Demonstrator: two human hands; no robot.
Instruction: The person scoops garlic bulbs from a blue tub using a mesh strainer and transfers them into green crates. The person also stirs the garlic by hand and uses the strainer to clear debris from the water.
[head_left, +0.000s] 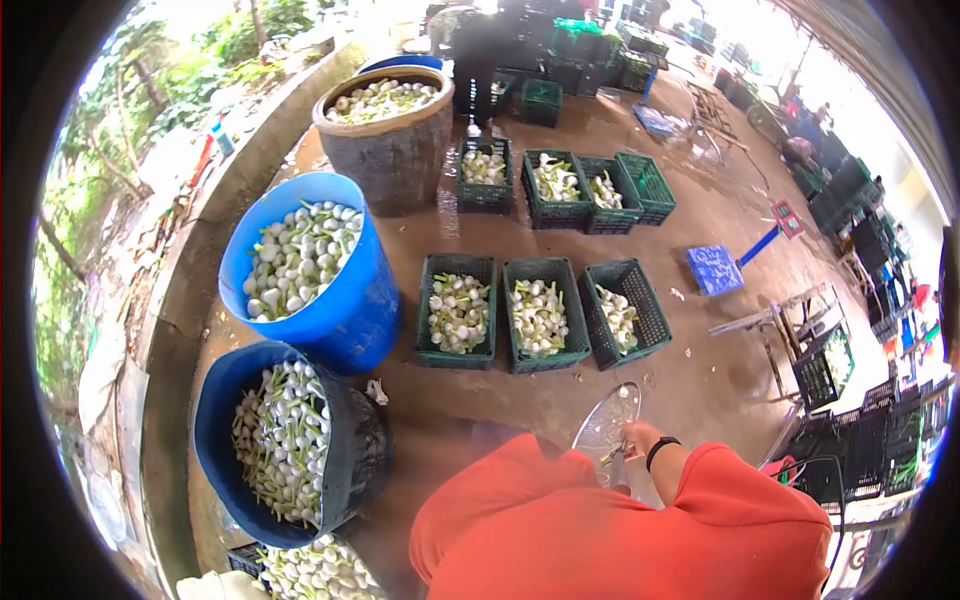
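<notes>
My right hand (638,440), with a black band at the wrist, is closed at the near edge of a round, see-through mesh-like scoop (608,418). Its fingers seem wrapped round the scoop's rim or handle, low over the wet brown floor. Red cloth of my shirt (620,530) fills the lower middle and hides my left arm; my left hand does not show. Beyond the scoop stand green crates (455,362) partly filled with white bulbs (538,318) with green stems.
Left of me are a blue barrel (375,318), a dark blue tub (355,440) and, farther back, a big brown jar (385,160), all full of bulbs. A blue scale (714,270) and wooden frame (770,318) stand right; a low wall (185,260) runs left.
</notes>
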